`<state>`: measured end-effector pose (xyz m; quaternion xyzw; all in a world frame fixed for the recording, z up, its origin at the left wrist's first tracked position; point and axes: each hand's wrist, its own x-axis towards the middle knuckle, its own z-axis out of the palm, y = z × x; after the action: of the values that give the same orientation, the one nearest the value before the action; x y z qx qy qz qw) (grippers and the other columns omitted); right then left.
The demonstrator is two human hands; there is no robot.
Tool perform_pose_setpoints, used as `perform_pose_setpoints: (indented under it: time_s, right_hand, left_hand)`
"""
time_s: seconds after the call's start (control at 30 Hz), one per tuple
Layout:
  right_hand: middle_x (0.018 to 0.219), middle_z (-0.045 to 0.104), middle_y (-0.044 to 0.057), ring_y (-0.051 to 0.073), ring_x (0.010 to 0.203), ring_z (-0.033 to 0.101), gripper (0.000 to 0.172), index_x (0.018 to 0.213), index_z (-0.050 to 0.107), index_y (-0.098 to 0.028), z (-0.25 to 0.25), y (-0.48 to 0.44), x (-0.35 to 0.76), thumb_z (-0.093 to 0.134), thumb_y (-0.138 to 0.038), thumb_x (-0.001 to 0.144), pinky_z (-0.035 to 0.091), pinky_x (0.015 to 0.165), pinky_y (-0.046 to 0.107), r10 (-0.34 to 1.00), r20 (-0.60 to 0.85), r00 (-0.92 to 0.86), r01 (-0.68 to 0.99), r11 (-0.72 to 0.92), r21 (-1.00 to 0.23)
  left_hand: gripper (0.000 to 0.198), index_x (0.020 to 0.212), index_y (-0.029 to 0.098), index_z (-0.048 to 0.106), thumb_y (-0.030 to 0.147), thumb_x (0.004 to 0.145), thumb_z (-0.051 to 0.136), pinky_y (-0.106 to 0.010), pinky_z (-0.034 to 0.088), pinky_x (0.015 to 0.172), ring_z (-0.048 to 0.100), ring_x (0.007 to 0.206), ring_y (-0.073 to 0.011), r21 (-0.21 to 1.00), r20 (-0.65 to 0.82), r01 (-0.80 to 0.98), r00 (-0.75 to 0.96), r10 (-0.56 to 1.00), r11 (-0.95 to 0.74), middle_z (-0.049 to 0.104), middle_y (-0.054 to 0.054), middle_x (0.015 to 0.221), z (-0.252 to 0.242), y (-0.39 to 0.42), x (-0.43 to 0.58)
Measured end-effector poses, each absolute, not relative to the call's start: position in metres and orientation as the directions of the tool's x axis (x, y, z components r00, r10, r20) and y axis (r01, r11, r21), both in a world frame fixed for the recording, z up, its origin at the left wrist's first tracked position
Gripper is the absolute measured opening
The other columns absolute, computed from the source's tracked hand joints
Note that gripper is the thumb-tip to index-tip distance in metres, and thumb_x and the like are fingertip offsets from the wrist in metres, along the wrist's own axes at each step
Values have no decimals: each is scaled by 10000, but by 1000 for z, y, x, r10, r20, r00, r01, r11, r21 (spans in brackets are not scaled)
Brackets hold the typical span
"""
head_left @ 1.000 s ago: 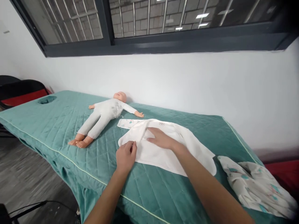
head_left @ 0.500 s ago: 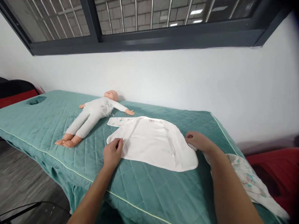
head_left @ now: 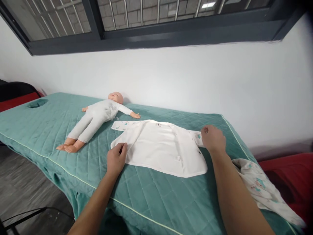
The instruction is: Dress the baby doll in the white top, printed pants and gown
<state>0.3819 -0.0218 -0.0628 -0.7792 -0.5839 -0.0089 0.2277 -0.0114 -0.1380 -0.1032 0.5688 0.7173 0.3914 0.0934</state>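
Observation:
A small white baby shirt (head_left: 158,147) lies opened out on the green quilted bed cover, its plain inside facing up and a small label at the neckline. Both printed sleeves stick out sideways. My left hand (head_left: 116,158) is closed on the shirt's left front edge, fingers pinched together. At the other side, my right hand (head_left: 214,138) pinches the end of the right sleeve (head_left: 197,137). A baby doll (head_left: 99,116) in a white suit lies on its back to the left of the shirt, arms spread, clear of both hands.
Another printed white garment (head_left: 265,189) lies crumpled at the bed's right end, beside my right forearm. The green bed cover (head_left: 156,199) has a round hole (head_left: 37,103) near its far left end. A white wall and a barred window (head_left: 146,16) stand behind. Red chairs (head_left: 290,176) flank the bed.
My right hand has moved up and slightly right, drawing the right sleeve out from the shirt's side so its print shows. My left hand keeps its place on the left edge.

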Motion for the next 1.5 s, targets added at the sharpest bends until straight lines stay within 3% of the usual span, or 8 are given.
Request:
perform_pose_setpoints:
  time_s: [0.17,0.27,0.37,0.7,0.87,0.97,1.13,1.5]
  right_hand:
    - [1173,651,102,245,1098,592,255,1063,627,-196,-60,-40,338,468,-312,901,446,1009,390,925,357,132,817,103,-567]
    - [1256,622,67,205,1096,612,301,1157,588,-233,-63,-60,290,471,-381,923,484,992,349,948,313,-64,661,275,-699]
    - [1394,543,82,238,1305,486,395,1279,532,-231,-73,-73,251,494,-380,916,380,1125,412,917,315,-245,639,397,-659]
    - [1420,478,252,328,1371,391,540,1374,441,19,-95,-60,237,445,-310,945,280,1172,431,956,238,-172,916,244,-319]
    - [1354,554,199,293,1300,474,456,1330,494,-38,-89,-45,225,469,-219,913,330,1130,397,958,250,-140,928,215,-304]
    - [1243,609,217,308,1215,535,398,1251,535,-29,-91,-33,217,468,-188,893,378,1075,407,962,265,-66,940,149,-307]
    - [1222,600,242,327,1206,526,382,1215,535,-22,-98,-25,213,451,-229,905,373,1067,415,949,313,31,947,73,-314]
    - [1435,471,235,335,1374,381,648,1426,371,14,-102,-19,230,462,-375,916,279,1165,408,958,278,78,928,33,-372]
  left_hand:
    - [284,758,194,620,308,948,442,-295,397,710,540,741,-174,418,568,869,-24,823,-263,626,-43,747,-99,-149,-2]
    - [294,684,192,577,253,946,457,-309,396,721,500,734,-172,281,541,823,290,789,-494,610,-44,733,-94,-158,5]
    - [343,629,191,530,243,956,443,-313,375,687,479,700,-168,237,481,811,380,790,-535,556,-31,661,-92,-161,8]
    - [396,622,184,544,262,986,411,-309,367,671,501,648,-150,220,504,857,310,806,-467,545,-18,621,-98,-157,10]
    - [373,712,191,600,280,1001,381,-306,433,725,581,773,-173,389,480,883,50,876,-264,627,-39,744,-82,-142,42]
    - [289,923,192,666,224,981,385,-306,471,880,619,1008,-188,452,337,863,71,939,-227,691,-65,1018,-77,-109,68]
    - [407,1293,55,553,231,967,384,-400,321,1156,394,1401,-274,394,192,902,108,975,-177,485,-192,1458,-88,-43,85]
    - [579,1531,198,284,349,974,328,-499,329,1159,271,1459,-295,375,244,920,20,970,-113,277,-58,1619,-104,-6,79]
